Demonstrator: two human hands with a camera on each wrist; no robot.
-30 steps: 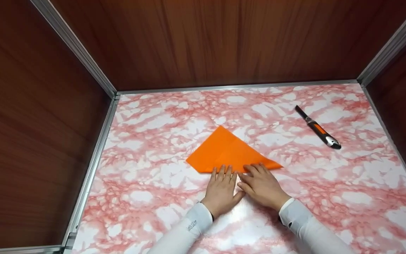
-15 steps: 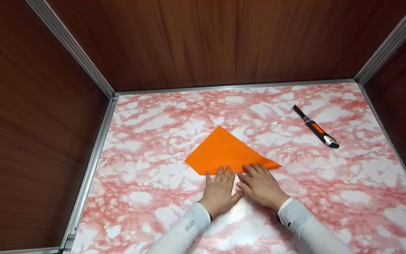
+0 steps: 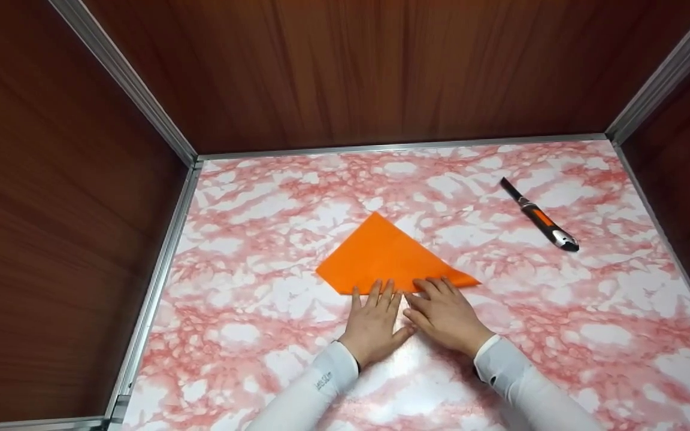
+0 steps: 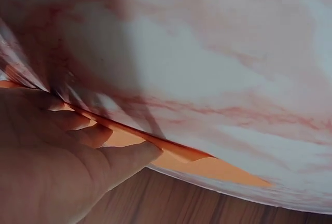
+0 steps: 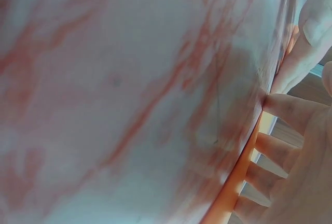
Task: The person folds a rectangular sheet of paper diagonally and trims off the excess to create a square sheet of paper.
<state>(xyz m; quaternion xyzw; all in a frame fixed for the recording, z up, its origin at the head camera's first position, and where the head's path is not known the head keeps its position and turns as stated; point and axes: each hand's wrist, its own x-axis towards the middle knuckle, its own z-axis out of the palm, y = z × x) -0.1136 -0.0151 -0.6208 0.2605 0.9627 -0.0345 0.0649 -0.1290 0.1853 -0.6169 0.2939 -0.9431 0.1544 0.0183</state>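
Observation:
A folded sheet of orange paper (image 3: pixel 378 254) lies on the table, its peak pointing away from me and a narrow tip out to the right. My left hand (image 3: pixel 373 329) rests with extended fingers on the near folded edge. Beside it, my right hand (image 3: pixel 445 314) presses the same edge further right, fingertips on the paper. In the left wrist view, the left hand (image 4: pixel 57 156) touches the orange paper (image 4: pixel 207 169) along its crease. The right wrist view has the right hand (image 5: pixel 295 167) on the paper's edge (image 5: pixel 228 195). Neither hand grips anything.
A black and orange utility knife (image 3: pixel 539 215) lies at the back right, apart from the paper. The table (image 3: pixel 249 227) has a red and white marbled top. Dark wood panels (image 3: pixel 345 72) with metal edging stand at the back and both sides.
The left hand's fingers have spread slightly, its outer finger shifting left along the paper's edge. The right hand and the paper stay almost where they were.

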